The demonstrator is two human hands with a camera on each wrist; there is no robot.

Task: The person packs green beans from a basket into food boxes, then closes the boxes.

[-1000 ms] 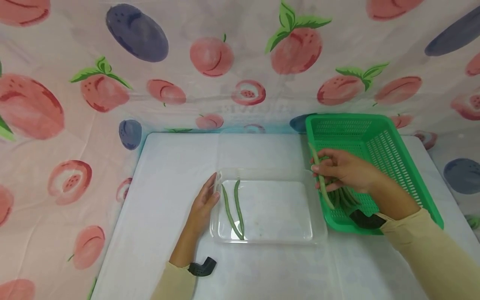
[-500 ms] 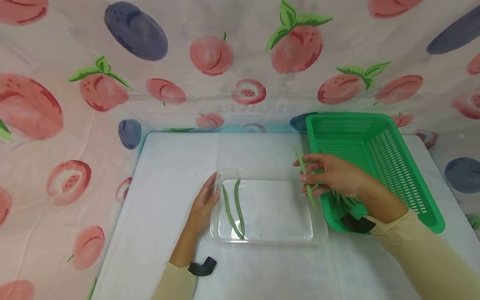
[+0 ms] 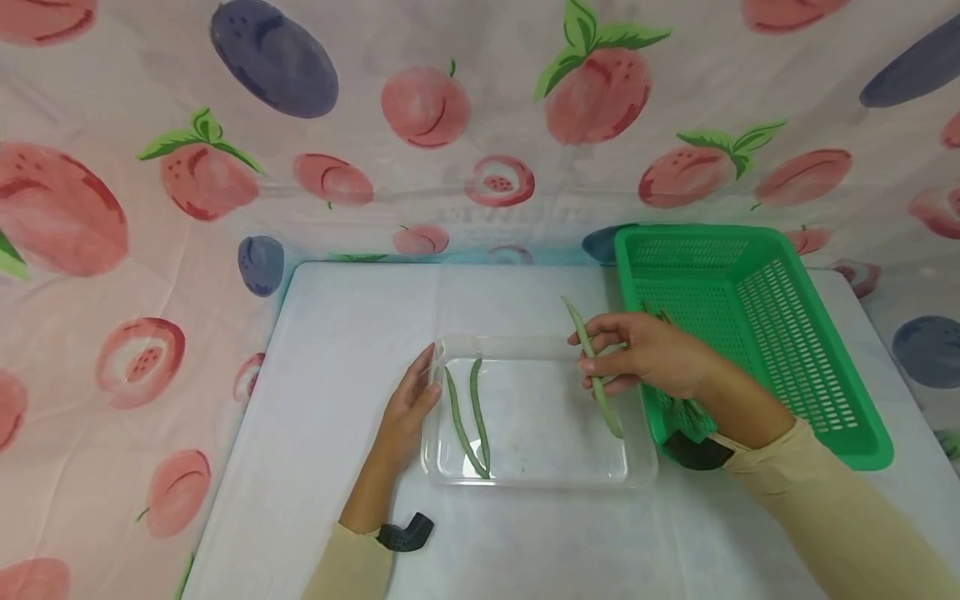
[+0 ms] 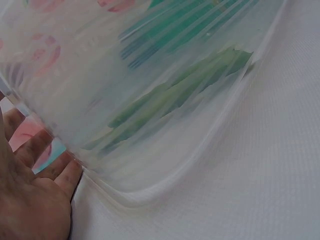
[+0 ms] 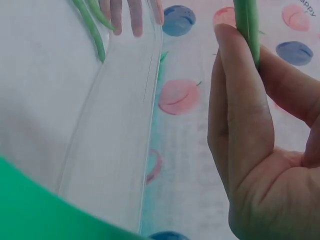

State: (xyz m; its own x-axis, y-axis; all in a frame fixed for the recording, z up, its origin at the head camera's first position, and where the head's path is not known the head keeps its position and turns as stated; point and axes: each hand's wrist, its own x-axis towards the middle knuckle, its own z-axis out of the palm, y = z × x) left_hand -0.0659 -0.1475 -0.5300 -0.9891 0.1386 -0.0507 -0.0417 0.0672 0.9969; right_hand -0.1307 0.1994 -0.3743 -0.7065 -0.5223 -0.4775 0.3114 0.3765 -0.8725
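Observation:
In the head view my right hand (image 3: 641, 354) pinches a green bean (image 3: 592, 367) between thumb and fingers, over the right end of a clear plastic box (image 3: 540, 483). The right wrist view shows that green bean (image 5: 247, 27) upright at the fingertips. Two more green beans (image 3: 456, 417) lie in the box near its left wall, their lower ends meeting. My left hand (image 3: 405, 412) rests against the outside of that wall, fingers fairly straight. Through the cloudy plastic, the left wrist view shows the beans (image 4: 175, 95) blurred, beside the left hand (image 4: 35, 185).
A green perforated basket (image 3: 817, 333) stands right of the box, with several green beans (image 3: 682, 412) inside, partly hidden by the right arm. A white cloth (image 3: 330, 333) covers the table. Fruit-print fabric (image 3: 315, 225) hangs behind and to the left.
My right hand has moved left with the green bean, from above the basket's left rim to over the box's right end. The left hand and the two beans in the box stay put.

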